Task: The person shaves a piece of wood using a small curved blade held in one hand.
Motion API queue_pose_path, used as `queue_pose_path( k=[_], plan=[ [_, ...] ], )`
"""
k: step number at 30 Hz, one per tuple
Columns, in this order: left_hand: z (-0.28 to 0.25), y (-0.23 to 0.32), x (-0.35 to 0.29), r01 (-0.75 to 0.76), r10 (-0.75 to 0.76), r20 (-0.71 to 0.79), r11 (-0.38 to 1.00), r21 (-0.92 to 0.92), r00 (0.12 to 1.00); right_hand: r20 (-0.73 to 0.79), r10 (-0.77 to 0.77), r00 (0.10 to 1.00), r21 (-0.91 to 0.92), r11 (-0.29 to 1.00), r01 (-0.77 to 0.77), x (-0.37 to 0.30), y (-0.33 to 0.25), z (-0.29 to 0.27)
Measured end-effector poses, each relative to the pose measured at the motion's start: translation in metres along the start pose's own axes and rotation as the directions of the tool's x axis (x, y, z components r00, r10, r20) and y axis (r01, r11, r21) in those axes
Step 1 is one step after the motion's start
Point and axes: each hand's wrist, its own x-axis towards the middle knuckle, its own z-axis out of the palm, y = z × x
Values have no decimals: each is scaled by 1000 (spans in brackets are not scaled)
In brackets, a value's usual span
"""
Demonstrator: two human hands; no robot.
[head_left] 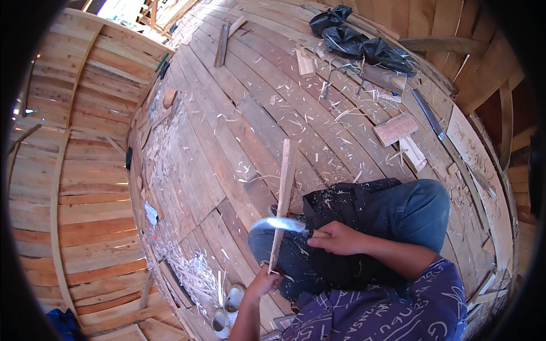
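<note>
A long, narrow wooden stick (284,181) slants up and away from my lap. Its near end is in my left hand (265,281), fingers closed round it. My right hand (337,238) grips the dark handle of a knife (281,224). The bright, broad blade points left and lies across the stick, a little beyond my left hand. Whether the edge bites into the wood I cannot tell. My legs are folded under the work, with a dark cloth (347,207) dusted with shavings over them.
Shavings (199,278) pile up at left near two white cups (233,298). To the right lie wood blocks (396,129), a second long blade (427,113) and a pale board (475,176). Black plastic bags (364,45) sit at the far right. A plank wall (96,170) stands left.
</note>
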Motion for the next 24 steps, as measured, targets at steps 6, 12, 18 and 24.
queue_pose_path(
  k=[6,12,18,24],
  plan=[
    [5,5,-2,-47,47,-3,999,-17,999,-314,-139,939,19,988,153,3,8,3],
    [-3,1,0,22,-16,56,992,-121,998,-462,-559,688,-604,767,217,-4,-8,-8],
    [-2,1,-1,0,3,32,996,-90,999,-396,-347,850,-214,935,282,-7,-13,-34],
    [9,4,-3,-26,26,-55,1000,-1,998,-4,-158,987,-152,976,155,2,5,-11]
  ],
)
